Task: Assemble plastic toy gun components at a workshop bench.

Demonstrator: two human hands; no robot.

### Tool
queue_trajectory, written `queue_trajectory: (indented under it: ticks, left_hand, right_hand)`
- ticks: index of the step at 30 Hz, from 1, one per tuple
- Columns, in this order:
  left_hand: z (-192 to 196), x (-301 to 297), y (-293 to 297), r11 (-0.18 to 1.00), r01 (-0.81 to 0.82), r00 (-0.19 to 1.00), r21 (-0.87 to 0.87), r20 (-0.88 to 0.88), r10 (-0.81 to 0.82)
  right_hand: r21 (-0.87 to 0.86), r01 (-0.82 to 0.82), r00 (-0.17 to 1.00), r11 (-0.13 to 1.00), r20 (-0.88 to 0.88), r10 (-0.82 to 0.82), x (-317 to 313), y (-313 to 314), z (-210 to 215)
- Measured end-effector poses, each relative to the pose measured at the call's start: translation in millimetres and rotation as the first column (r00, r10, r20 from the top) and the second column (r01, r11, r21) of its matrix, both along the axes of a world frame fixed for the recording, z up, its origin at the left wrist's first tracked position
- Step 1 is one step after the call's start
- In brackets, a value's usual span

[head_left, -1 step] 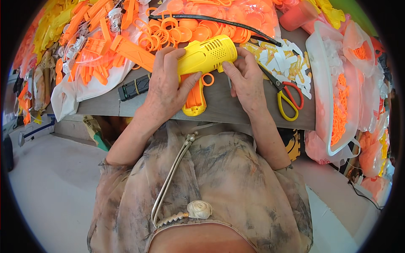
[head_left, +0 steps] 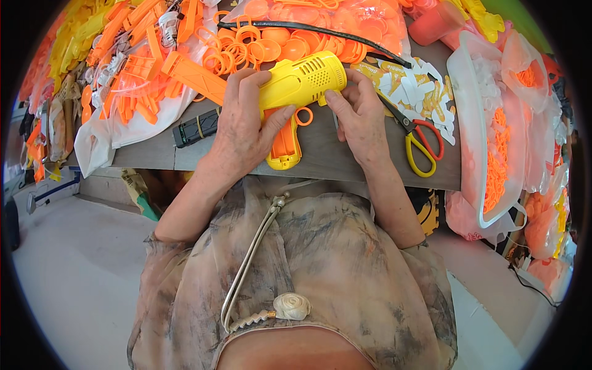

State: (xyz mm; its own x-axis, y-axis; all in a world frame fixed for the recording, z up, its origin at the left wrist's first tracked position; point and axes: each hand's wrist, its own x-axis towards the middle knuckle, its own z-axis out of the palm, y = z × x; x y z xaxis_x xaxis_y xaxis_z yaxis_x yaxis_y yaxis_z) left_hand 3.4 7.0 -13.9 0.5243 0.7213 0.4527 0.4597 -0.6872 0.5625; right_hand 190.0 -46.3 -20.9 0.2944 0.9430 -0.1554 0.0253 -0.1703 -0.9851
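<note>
Above the table's near edge, a yellow plastic toy gun point(head_left: 302, 77) lies on its side between my hands. Its vented barrel points right, and an orange trigger ring point(head_left: 304, 116) and a grip with an orange inside point(head_left: 285, 140) hang below. My left hand point(head_left: 243, 120) is closed round the rear of the body, thumb near the top of the grip. At the muzzle end, my right hand point(head_left: 359, 114) grips with its thumb in front and curled fingers partly hidden behind.
Red-and-yellow-handled scissors point(head_left: 420, 145) lie right, beside white and gold cut-out pieces point(head_left: 425, 92). Orange discs and rings point(head_left: 246, 49) heap at the back, with orange parts point(head_left: 145, 71) on the left. A white tub point(head_left: 472, 145) stands far right; a dark strip point(head_left: 196, 128) lies left.
</note>
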Motion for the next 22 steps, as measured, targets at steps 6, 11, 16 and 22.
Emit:
queue_trajectory:
  ticks: [6,11,16,22]
  left_hand:
    - [3,-7,7,0.990,0.022,0.999,-0.138,0.035,-0.018]
    - [15,-12,26,0.763,0.150,0.978,-0.629,0.208,-0.021]
    - [26,-14,53,0.465,0.242,0.970,-0.852,0.209,-0.123]
    - [25,-11,50,0.418,0.321,0.917,-0.850,0.169,-0.361]
  right_hand:
    - [0.073,0.040,0.999,0.997,-0.026,-0.039,-4,1,-5]
    - [0.092,0.065,0.995,0.994,-0.084,-0.057,-6,0,-3]
    - [0.149,0.124,0.979,0.981,-0.182,-0.096,-11,-8,10]
    - [0.262,0.048,0.992,0.964,-0.123,-0.016,-12,-20,24]
